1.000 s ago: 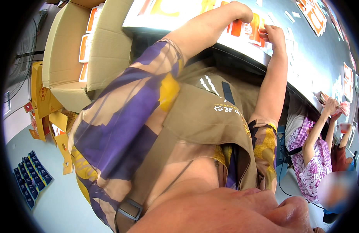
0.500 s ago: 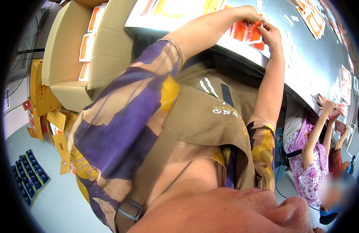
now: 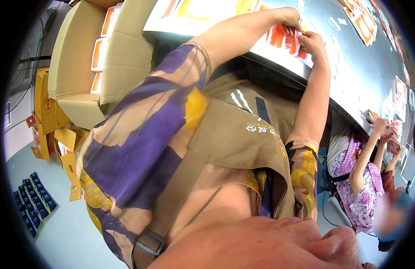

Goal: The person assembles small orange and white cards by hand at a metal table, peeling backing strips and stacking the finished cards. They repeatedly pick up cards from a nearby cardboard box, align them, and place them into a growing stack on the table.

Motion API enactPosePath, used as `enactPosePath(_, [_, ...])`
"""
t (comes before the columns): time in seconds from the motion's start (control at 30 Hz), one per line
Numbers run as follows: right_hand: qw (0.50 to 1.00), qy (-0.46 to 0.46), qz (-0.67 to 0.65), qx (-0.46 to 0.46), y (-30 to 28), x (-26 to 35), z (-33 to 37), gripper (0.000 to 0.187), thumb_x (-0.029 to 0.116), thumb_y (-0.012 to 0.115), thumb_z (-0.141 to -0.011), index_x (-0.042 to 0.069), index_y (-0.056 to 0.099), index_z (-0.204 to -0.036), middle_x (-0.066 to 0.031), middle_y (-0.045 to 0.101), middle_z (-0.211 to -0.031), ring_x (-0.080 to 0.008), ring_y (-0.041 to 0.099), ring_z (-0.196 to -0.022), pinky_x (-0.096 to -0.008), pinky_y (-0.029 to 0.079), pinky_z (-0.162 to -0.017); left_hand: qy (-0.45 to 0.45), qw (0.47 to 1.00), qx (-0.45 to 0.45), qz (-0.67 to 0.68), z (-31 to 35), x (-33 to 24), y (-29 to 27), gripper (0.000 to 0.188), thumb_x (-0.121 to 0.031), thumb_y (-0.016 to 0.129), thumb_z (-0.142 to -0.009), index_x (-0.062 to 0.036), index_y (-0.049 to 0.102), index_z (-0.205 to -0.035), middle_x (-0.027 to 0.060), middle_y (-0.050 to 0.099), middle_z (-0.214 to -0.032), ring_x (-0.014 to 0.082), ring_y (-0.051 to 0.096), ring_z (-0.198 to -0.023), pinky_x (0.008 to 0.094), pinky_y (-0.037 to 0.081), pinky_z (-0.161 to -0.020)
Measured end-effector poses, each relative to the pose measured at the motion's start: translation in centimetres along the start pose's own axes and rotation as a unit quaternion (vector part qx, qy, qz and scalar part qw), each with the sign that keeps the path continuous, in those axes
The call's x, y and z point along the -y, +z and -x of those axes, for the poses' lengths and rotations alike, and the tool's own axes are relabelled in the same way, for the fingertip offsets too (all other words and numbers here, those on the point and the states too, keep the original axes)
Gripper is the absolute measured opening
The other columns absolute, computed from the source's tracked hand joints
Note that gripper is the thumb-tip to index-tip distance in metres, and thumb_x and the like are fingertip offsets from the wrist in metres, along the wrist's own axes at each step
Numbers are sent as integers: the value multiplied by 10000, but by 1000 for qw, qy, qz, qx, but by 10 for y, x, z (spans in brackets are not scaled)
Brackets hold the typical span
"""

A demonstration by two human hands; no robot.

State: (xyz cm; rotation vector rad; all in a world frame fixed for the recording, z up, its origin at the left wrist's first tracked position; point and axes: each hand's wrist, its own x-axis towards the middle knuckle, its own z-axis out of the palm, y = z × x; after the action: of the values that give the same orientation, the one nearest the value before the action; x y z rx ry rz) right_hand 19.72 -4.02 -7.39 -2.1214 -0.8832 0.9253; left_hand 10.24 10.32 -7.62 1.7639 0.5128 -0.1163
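On the light edge of the worktable lies a red-and-white printed packet, with more red-and-white pieces beside it. From above, my left hand reaches over it, fingers curled and closed on its upper right part. Just below, my right hand is closed too, thumb and forefinger pinching the packet's right edge. The fingertips of both hands nearly meet there. What exactly lies between the fingertips is partly hidden by the fingers.
A large open cardboard box at left holds orange-and-white packs. Printed orange-and-white sheets lie across the dark tabletop. At right, a co-worker's hand holds a fanned stack of printed pieces. Yellow cartons stand at far left.
My fingers have shifted slightly at the packet, the left hand's fingertips moving a little left and down. The co-worker's stack has fanned out and the co-worker's head has moved slightly.
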Motion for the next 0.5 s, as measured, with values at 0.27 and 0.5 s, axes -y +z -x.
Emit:
enactPosePath(0.27, [970, -37, 209, -116, -6, -1, -1, 331, 253, 629, -758, -30, 687, -922, -173, 685, -787, -233, 687, -707, -335, 527, -661, 9, 992, -14, -123, 8, -2, 2, 139, -122, 591, -841, 1, 653, -826, 136, 693, -721, 163, 681, -586, 293, 556, -542])
enactPosePath(0.5, [961, -13, 46, -271, -43, -35, -1, 363, 295, 629, -777, 62, 705, -1045, -156, 698, -988, -244, 698, -847, -355, 525, -773, 22, 987, -62, -146, 21, -22, 23, 259, -200, 555, -855, 39, 653, -837, 165, 696, -733, 209, 695, -594, 286, 563, -546])
